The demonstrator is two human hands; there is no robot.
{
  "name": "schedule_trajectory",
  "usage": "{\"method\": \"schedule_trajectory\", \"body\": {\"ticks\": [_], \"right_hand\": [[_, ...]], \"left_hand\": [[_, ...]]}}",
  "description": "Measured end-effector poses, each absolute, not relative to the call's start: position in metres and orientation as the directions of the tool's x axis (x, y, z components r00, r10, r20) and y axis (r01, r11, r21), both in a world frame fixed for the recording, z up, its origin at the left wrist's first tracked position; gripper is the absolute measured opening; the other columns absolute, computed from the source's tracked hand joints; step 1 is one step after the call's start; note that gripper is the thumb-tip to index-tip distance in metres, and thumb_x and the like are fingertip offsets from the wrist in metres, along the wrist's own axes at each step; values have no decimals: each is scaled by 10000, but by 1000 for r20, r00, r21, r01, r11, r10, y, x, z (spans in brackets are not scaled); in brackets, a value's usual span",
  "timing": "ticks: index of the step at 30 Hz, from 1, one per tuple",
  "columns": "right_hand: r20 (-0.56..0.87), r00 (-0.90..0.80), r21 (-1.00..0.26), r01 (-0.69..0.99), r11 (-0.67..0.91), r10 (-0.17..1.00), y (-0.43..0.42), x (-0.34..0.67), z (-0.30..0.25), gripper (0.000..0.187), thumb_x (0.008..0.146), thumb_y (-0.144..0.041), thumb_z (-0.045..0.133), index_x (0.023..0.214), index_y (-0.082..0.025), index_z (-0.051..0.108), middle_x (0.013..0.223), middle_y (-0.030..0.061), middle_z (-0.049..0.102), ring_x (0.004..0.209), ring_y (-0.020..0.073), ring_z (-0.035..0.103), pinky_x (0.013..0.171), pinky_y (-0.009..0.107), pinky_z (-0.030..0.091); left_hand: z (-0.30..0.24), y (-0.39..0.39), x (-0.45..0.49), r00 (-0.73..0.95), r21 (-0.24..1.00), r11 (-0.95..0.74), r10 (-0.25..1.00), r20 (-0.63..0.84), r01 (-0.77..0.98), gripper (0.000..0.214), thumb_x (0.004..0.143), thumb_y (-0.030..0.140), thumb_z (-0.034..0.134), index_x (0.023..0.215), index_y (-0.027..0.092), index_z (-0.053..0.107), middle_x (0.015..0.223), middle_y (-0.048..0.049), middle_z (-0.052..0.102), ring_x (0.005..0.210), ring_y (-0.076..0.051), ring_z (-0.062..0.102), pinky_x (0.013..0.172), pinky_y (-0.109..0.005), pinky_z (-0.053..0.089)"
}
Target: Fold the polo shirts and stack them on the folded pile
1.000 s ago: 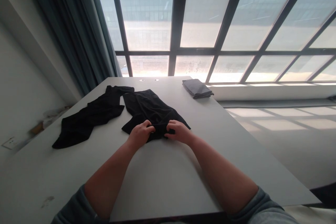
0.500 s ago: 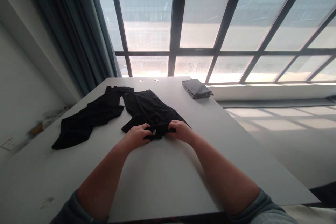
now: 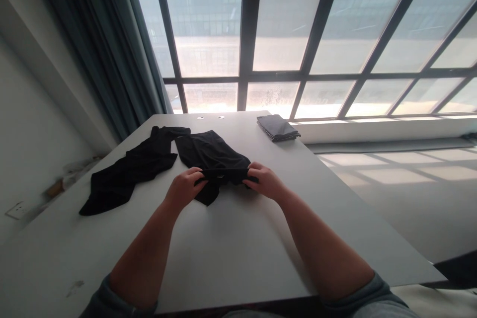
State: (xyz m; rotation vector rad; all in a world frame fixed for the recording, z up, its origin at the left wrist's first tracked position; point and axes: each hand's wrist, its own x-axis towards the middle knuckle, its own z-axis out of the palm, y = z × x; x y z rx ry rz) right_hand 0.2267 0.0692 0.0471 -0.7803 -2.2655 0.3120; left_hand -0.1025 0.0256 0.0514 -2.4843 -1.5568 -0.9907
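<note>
Although they lie well beyond the left fingers, a wall outlet (image 3: pixel 17 210) and a dark curtain (image 3: pixel 97 35) mark the left side of the view. Nearer, though apart from the left fingers, the loose garment (image 3: pixel 126 171), black and unevenly spread, rests on the white table (image 3: pixel 231 258); its far end reaches toward the held garment, and whether the two touch there cannot be told. Its place to one side appears to leave the hands working room.

The left hand (image 3: pixel 182 189) pinches one end of a raised edge, with thumb and fingers brought together on the cloth. Between the two sets of fingers runs this near edge of the held garment (image 3: pixel 214 151), also black, drawn fairly straight; the rest lies on the table beyond the fingers, and one corner hangs toward the wearer beside the left fingertips. The right hand (image 3: pixel 266 181) pinches the opposite end likewise. Gripping both ends probably keeps the edge level and free of slack.

Beyond the right fingers, well apart, a gray bundle (image 3: pixel 278 126), seemingly folded cloth, sits near the table's far right edge, presumably out of the arms' way. Farther right extends the window (image 3: pixel 335 20).
</note>
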Motion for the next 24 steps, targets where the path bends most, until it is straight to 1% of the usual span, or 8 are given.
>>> {"method": "schedule_trajectory", "body": {"ticks": [2, 5, 8, 12, 15, 18, 21, 24], "right_hand": [[566, -543, -411, 467, 783, 620, 67, 232, 56, 165, 991, -314, 650, 914, -174, 690, 1029, 71, 638, 856, 148, 612, 777, 239, 475], [598, -539, -352, 487, 799, 593, 67, 238, 72, 179, 995, -327, 641, 904, -174, 667, 976, 62, 651, 792, 140, 601, 733, 237, 462], [624, -540, -309, 493, 814, 564, 69, 241, 99, 200, 995, -355, 635, 914, -174, 660, 939, 62, 659, 749, 141, 591, 707, 248, 465], [595, -530, -364, 492, 791, 604, 76, 241, 155, 190, 974, -362, 631, 985, -179, 684, 962, 66, 677, 817, 170, 637, 753, 279, 522], [538, -498, -387, 571, 724, 681, 80, 239, 205, 208, 933, -381, 677, 996, -186, 714, 985, 63, 690, 852, 187, 651, 748, 287, 526], [552, -430, -353, 656, 667, 715, 80, 237, 255, 247, 889, -410, 727, 977, -179, 730, 924, 49, 678, 819, 184, 630, 704, 275, 489], [592, -409, -313, 677, 666, 694, 79, 238, 301, 283, 844, -423, 774, 969, -172, 729, 853, 30, 641, 778, 169, 600, 674, 257, 464], [636, -420, -268, 666, 696, 647, 77, 240, 341, 301, 810, -401, 824, 972, -169, 720, 848, 27, 610, 801, 173, 592, 692, 261, 480]], "left_hand": [[59, 23, -102, 285, 308, -539, 753, 593, 784, 113, 952, 323, 663, 943, 235, 734, 1131, -45, 753, 949, -212, 737, 817, -300, 572], [76, 19, -98, 273, 319, -570, 720, 638, 757, 155, 954, 368, 649, 904, 229, 697, 1107, -57, 753, 931, -213, 734, 789, -296, 571], [101, 18, -94, 252, 328, -562, 719, 648, 759, 248, 963, 449, 621, 865, 222, 635, 1039, -66, 744, 818, -203, 706, 720, -300, 550], [151, 17, -89, 205, 337, -533, 718, 665, 776, 294, 943, 499, 617, 858, 220, 573, 866, -30, 683, 694, -183, 615, 630, -297, 470], [197, 21, -88, 184, 373, -526, 732, 656, 764, 309, 913, 489, 652, 817, 223, 527, 748, 13, 602, 655, -167, 551, 601, -284, 418], [240, 29, -91, 211, 399, -561, 733, 647, 725, 310, 864, 456, 701, 809, 225, 500, 695, 43, 541, 649, -154, 517, 591, -268, 392], [279, 38, -97, 265, 392, -617, 709, 654, 683, 271, 828, 395, 723, 870, 223, 518, 719, 54, 538, 682, -149, 519, 613, -260, 401], [319, 40, -100, 292, 391, -641, 699, 653, 660, 224, 844, 308, 712, 960, 204, 551, 774, 56, 568, 730, -138, 533, 672, -258, 432]]}}
